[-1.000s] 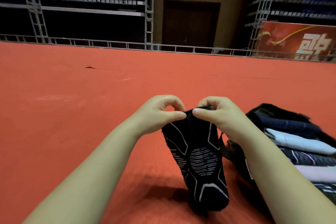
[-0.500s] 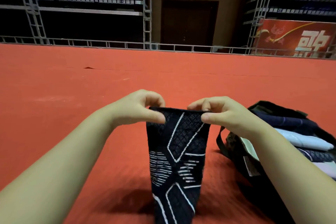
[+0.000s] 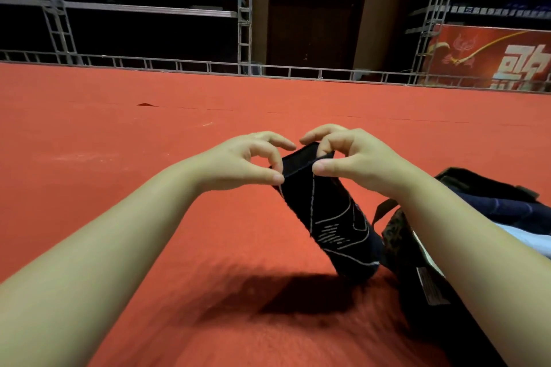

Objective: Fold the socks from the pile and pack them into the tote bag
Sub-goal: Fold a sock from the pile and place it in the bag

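A black sock with white line patterns [image 3: 331, 217] hangs in the air above the red floor, slanting down to the right. My left hand [image 3: 244, 162] pinches the left side of its cuff between thumb and fingers. My right hand [image 3: 348, 158] pinches the right side of the cuff, with fingers hooked into the opening. The dark tote bag [image 3: 429, 274] lies on the floor at the right, partly behind my right forearm. Inside it lie folded socks, a dark blue one [image 3: 507, 208] and a pale one [image 3: 533, 240].
Red carpeted floor [image 3: 149, 158] stretches ahead. A low metal railing [image 3: 190, 64] runs along its far edge, with scaffold stands, a dark door [image 3: 313, 27] and a red banner [image 3: 492, 59] behind. The sock pile is out of view.
My hands have come closer together at the cuff, narrowing the sock's opening. The sock's lower end has swung right toward the tote bag.
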Available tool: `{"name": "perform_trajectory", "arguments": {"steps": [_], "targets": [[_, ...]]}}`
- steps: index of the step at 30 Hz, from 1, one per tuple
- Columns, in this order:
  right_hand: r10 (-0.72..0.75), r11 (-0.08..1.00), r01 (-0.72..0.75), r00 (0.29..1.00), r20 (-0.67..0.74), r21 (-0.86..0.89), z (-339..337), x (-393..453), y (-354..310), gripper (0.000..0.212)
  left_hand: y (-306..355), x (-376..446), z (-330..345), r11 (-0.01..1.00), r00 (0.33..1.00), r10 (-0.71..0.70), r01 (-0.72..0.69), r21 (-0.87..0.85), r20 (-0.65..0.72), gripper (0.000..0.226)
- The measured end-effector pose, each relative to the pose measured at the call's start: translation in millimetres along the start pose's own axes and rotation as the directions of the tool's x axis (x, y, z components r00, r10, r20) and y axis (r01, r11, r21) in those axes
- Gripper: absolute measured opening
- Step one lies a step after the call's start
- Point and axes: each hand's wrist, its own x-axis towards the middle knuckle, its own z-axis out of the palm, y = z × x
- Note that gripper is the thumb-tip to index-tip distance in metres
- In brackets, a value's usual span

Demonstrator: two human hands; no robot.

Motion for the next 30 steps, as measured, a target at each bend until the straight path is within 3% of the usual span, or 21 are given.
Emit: {"name": "perform_trajectory", "arguments": {"steps": [5, 9, 12, 13, 15, 18, 20, 21, 23, 24, 27, 30], "targets": [[0.068, 0.988, -0.056, 0.994, 0.083, -0.142, -7.3, -1.9, 13.3, 0.026, 1.6, 6.3, 8.0, 0.994, 0.999, -0.018, 0.013, -0.109, -0.043, 0.013], [0.15, 0.982, -0.121, 0.967, 0.207, -0.148, -12.6, -2.5, 31.6, 0.027, -20.3, 15.6, -0.7, 0.966, 1.0, 0.031, -0.032, -0.255, -0.007, 0.016], [0.21, 0.973, -0.174, 0.942, 0.263, -0.155, -14.1, 6.7, 51.8, 0.028, -44.5, 26.4, -11.2, 0.97, 0.998, -0.036, 0.024, -0.243, -0.042, 0.02], [0.208, 0.974, -0.18, 0.952, 0.224, -0.137, -13.6, 13.4, 54.4, 0.029, -51.4, 31.6, -15.5, 0.97, 0.996, -0.071, 0.056, -0.236, -0.056, 0.021], [0.169, 0.985, -0.169, 0.985, 0.019, -0.028, -12.8, 28.5, 51.5, 0.031, -58.4, 42.2, -23.9, 0.943, 0.982, -0.145, 0.101, -0.317, -0.118, 0.017], [0.088, 0.995, -0.074, 0.959, -0.268, 0.061, -11.1, 49.3, 42.2, 0.032, -55.5, 59.2, -28.4, 0.849, 0.964, -0.185, 0.059, -0.525, -0.189, 0.019], [0.075, 0.996, -0.058, 0.955, -0.286, 0.065, -3.9, 52.5, 41.1, 0.031, -57.5, 63.1, -17.0, 0.813, 0.957, -0.195, 0.037, -0.581, -0.212, 0.017], [0.08, 0.996, -0.067, 0.953, -0.291, 0.055, 1.9, 49.2, 42.9, 0.032, -62.7, 62.0, -7.0, 0.83, 0.953, -0.195, 0.034, -0.556, -0.233, 0.029], [0.096, 0.995, -0.097, 0.939, -0.332, 0.012, 15.0, 31.2, 47.7, 0.034, -72.1, 50.4, 18.6, 0.904, 0.952, -0.175, 0.054, -0.425, -0.252, 0.046], [0.108, 0.993, -0.114, 0.928, -0.357, 0.005, 22.5, 16.7, 49.9, 0.035, -76.0, 40.0, 32.1, 0.938, 0.959, -0.157, 0.069, -0.341, -0.237, 0.039], [0.173, 0.985, -0.159, 0.927, -0.332, 0.069, 52.6, -42.0, 55.0, 0.032, -81.8, 2.0, 70.6, 0.982, 0.994, -0.1, 0.091, -0.168, -0.044, 0.021], [0.31, 0.946, -0.266, 0.909, -0.279, 0.182, 91.8, -105.4, 59.9, 0.031, -77.9, -34.5, 106.8, 0.93, 0.989, -0.074, 0.113, -0.35, 0.125, 0.022]]}}
